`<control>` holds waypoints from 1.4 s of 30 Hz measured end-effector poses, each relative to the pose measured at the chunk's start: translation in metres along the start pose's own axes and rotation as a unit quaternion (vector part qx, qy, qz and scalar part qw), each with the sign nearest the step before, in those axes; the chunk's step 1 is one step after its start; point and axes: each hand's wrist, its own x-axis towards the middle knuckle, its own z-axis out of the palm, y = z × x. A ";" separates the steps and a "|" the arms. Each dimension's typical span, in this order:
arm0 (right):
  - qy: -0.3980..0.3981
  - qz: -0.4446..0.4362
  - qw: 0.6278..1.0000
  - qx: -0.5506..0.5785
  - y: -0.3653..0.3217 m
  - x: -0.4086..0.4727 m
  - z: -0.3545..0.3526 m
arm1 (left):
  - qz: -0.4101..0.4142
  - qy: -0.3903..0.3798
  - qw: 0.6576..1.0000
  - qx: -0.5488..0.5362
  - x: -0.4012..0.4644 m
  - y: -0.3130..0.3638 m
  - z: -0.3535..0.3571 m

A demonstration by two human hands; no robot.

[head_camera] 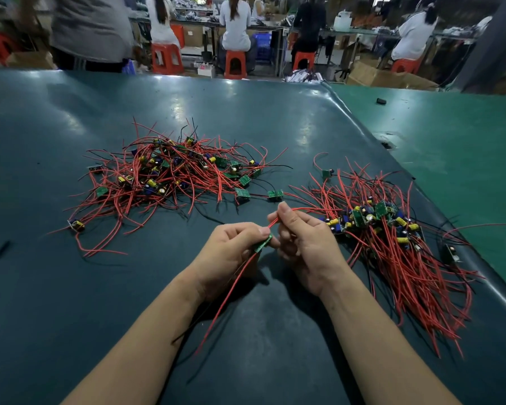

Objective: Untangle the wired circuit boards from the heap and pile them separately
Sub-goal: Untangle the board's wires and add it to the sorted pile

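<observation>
Dark green table (70, 118), messy heap (170, 176) far left, tidy pile (392, 244) right, left hand (231, 252) pinching small green board (263, 243), right hand (301, 244) pinching its red wire (292, 211)

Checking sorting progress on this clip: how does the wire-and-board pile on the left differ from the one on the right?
The left pile is a loose tangle, its wires pointing every way; the right pile has wires mostly combed in one direction, toward the near edge of the table. Boards are scattered all through the left pile, but bunched at the far end of the right pile. Both hold small green boards with red and black wires. The left hand and right hand hold one board between the piles.
</observation>
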 end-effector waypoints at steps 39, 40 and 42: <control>0.045 0.054 0.979 0.193 -0.022 0.001 -0.020 | 0.048 -0.030 0.989 0.133 -0.003 -0.001 0.000; 0.054 0.048 0.978 0.198 -0.021 0.002 -0.020 | 0.053 -0.022 0.990 0.130 -0.003 -0.002 0.000; 0.059 0.036 0.975 0.210 -0.020 0.003 -0.019 | 0.062 0.011 0.991 0.120 -0.002 -0.003 -0.001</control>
